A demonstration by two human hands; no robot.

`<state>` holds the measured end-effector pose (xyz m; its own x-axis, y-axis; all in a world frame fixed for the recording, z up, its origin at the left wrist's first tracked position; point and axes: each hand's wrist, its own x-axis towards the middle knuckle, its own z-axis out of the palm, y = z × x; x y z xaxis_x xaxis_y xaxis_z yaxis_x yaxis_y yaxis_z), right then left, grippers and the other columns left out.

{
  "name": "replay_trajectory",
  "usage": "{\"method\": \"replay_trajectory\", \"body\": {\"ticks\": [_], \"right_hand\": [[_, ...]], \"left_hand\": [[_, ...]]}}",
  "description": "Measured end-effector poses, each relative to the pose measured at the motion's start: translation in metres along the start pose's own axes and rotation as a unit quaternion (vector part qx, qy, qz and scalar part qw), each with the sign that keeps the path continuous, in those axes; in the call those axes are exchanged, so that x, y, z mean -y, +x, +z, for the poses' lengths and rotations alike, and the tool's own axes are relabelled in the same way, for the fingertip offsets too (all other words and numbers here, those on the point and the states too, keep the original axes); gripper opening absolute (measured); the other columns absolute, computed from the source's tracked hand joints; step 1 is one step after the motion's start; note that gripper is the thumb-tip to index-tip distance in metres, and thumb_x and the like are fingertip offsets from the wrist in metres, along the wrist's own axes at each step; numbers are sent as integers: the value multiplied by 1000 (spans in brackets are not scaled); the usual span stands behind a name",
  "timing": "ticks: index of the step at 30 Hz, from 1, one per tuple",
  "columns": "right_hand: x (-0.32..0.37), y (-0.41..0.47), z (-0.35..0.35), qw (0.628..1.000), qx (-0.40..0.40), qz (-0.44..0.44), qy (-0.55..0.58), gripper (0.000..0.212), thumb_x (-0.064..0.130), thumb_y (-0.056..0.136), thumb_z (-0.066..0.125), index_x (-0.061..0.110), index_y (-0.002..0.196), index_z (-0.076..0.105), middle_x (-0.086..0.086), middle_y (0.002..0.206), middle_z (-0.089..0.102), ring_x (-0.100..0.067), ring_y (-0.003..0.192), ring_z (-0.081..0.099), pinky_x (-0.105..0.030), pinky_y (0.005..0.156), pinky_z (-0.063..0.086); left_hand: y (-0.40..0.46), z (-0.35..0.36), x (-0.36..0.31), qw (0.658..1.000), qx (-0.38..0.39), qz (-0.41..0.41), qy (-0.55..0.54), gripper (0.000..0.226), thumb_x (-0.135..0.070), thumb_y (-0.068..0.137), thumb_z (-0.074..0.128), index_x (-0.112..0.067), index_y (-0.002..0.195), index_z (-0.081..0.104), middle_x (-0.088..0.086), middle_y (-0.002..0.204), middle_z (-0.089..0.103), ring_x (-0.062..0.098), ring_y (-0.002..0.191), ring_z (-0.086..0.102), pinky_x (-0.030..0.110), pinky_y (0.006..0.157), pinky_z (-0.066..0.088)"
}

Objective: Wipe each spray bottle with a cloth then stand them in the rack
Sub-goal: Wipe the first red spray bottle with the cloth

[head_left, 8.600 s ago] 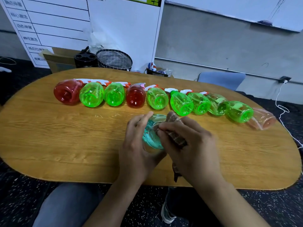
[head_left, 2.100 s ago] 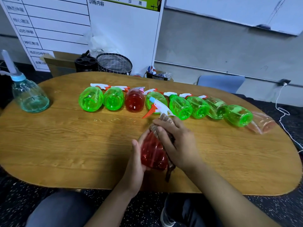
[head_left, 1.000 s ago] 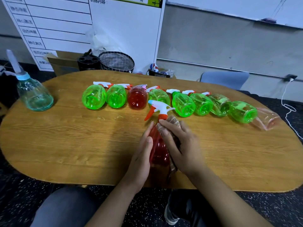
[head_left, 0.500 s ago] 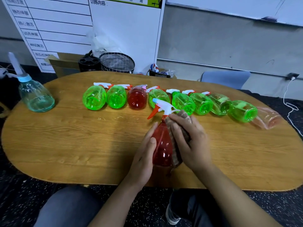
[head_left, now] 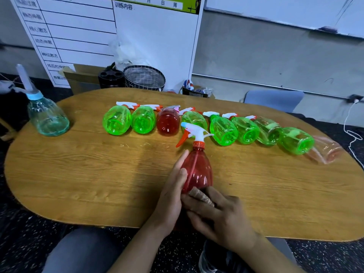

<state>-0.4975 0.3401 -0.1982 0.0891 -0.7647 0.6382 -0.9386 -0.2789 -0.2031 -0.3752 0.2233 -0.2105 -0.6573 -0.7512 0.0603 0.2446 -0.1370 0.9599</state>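
Observation:
A red spray bottle [head_left: 198,170] with a white and orange trigger head stands near the table's front edge. My left hand [head_left: 173,192] holds its left side, fingers lying along the body. My right hand [head_left: 218,215] grips a brownish cloth [head_left: 201,195] and presses it against the bottle's base. A row of several green bottles [head_left: 117,123], one red bottle [head_left: 168,121] and a pale pink bottle [head_left: 327,151] lies on its side across the table. A teal bottle [head_left: 47,117] stands upright at the far left.
The wooden oval table [head_left: 98,184] carries everything. Behind it stand a wire mesh basket [head_left: 144,77], a black holder [head_left: 111,78], a cardboard box [head_left: 78,79] and a whiteboard. A grey chair [head_left: 273,100] sits at the back right; a white cable [head_left: 352,131] hangs right.
My right hand slid the cloth from the red bottle's neck and shoulder down to its base. Earlier the teal bottle was wiped and then stood at the far left.

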Motion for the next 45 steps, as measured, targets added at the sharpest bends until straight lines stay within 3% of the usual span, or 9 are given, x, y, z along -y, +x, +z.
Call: {"method": "replay_trajectory", "body": {"ticks": [6,9,17,24,27,31,35,40,45], "right_hand": [[-18,44,-19,970,-101,211,64,37,44,101,61,28,132,73,5,98,56,2,88,57,-15,76,46],[-25,57,-7,959,-84,256,83,38,52,100,61,33,130,74,1,100,61,-5,92,64,-33,80,55],[-6,11,5,988,-73,130,44,39,42,102,65,31,139,67,-1,105,54,-10,80,59,-32,63,56],[8,-9,5,992,-55,97,63,36,36,99,74,32,134,71,-2,114,66,-14,89,68,-29,68,60],[12,-7,0,945,-135,240,177,31,33,100,69,26,130,73,7,118,70,-11,107,68,-22,89,52],[9,3,10,801,-252,425,338,25,27,98,65,27,121,75,15,124,74,-3,125,63,-24,105,49],[8,3,24,748,-277,453,398,26,29,99,60,22,122,71,3,120,75,-18,114,69,-33,96,53],[3,3,20,784,-250,427,376,25,21,103,59,16,124,71,-2,118,74,-25,114,69,-42,100,54],[-11,32,-3,883,-214,354,221,23,29,103,61,26,122,74,13,120,73,-7,118,66,-17,98,46]], "left_hand": [[-1,6,3,999,44,1,29,43,-28,115,40,-27,158,43,-20,158,53,4,151,44,23,120,40],[-1,5,4,998,45,-1,41,49,-28,112,40,-25,161,41,-12,163,50,9,153,42,28,123,38],[0,-2,0,999,20,-13,27,46,-43,111,43,-43,158,47,-5,162,52,21,151,47,58,125,35],[-2,0,-3,999,29,-13,20,50,-43,107,44,-37,157,50,-2,160,54,21,149,50,57,127,33],[-4,2,-4,999,24,-2,36,53,-51,108,46,-33,158,48,-2,161,53,20,151,47,57,128,30],[-8,2,-8,996,41,9,75,67,-54,96,67,-39,158,46,-10,155,59,13,146,52,49,124,38],[-7,2,-9,995,55,25,74,67,-42,97,70,-35,159,44,-8,154,60,14,145,54,49,125,37],[-2,-2,0,998,28,8,53,52,-47,107,52,-47,158,44,-8,162,51,18,153,44,57,127,31],[-3,2,5,997,32,1,63,50,-40,109,44,-39,158,47,-14,164,48,10,155,39,53,130,27]]}}
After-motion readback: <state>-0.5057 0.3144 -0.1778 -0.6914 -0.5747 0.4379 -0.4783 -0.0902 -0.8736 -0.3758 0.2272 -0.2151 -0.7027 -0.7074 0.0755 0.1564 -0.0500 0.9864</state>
